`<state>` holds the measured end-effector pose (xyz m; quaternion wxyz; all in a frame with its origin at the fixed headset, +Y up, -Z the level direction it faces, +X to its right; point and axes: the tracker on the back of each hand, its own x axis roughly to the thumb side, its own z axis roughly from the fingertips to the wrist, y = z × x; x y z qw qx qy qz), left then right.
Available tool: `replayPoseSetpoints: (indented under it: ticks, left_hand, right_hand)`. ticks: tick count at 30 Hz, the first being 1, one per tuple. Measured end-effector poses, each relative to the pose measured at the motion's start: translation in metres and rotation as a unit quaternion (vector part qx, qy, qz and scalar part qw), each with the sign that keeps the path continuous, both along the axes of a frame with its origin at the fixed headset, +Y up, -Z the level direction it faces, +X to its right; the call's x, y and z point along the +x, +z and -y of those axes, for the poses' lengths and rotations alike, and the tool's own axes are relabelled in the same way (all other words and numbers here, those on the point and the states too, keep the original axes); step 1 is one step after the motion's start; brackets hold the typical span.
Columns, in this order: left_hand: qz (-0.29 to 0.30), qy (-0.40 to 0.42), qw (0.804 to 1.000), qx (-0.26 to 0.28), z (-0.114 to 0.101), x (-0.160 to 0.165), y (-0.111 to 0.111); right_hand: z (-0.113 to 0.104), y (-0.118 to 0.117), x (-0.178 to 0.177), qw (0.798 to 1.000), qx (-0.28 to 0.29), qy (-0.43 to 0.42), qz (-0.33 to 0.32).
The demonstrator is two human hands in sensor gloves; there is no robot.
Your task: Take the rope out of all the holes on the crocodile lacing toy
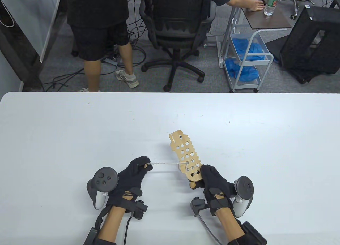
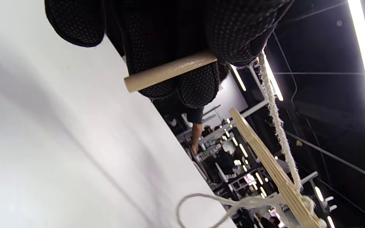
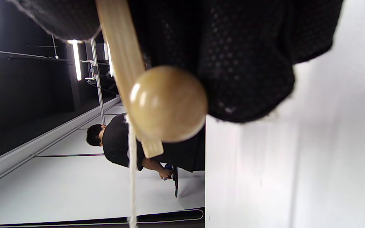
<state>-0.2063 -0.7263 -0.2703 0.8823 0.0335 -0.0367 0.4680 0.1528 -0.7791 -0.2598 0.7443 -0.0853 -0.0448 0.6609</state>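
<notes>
The wooden crocodile lacing board (image 1: 185, 152) with several round holes is held up off the white table (image 1: 79, 128). My right hand (image 1: 212, 177) grips its near end, next to a wooden ball (image 1: 191, 184) that fills the right wrist view (image 3: 166, 103). A white rope (image 1: 166, 163) runs taut from a hole near the board's near end to my left hand (image 1: 138, 168). My left hand pinches the rope's wooden needle tip (image 2: 169, 70). The rope (image 2: 279, 126) meets the board's edge (image 2: 271, 171) in the left wrist view, and a slack loop (image 2: 201, 202) hangs below it.
Beyond the table's far edge stand an office chair (image 1: 178, 24), a standing person (image 1: 103, 38) and a white cart with blue bags (image 1: 247, 56).
</notes>
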Motion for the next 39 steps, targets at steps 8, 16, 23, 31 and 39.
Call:
replayPoseSetpoints:
  ticks: [8,16,23,31,39]
  left_hand:
    - [-0.043,0.01,0.999,-0.003,0.001,-0.013,0.0]
    - [-0.063,0.038,0.997,0.003,-0.002,-0.019,0.002]
    - [-0.08,0.049,0.996,0.001,-0.002,-0.026,0.002]
    - [-0.103,0.066,0.992,0.011,-0.002,-0.037,0.003]
    - [-0.128,0.089,0.988,0.0,0.002,-0.048,0.003]
  right_hand:
    - [0.005,-0.003,0.014,0.999,-0.023,-0.011,0.027]
    - [0.01,-0.005,0.029,0.997,-0.045,-0.039,0.058]
    - [0.011,-0.005,0.04,0.992,-0.06,-0.08,0.083]
    - [0.016,-0.003,0.048,0.982,-0.081,-0.136,0.106]
    - [0.018,-0.003,0.05,0.976,-0.083,-0.17,0.108]
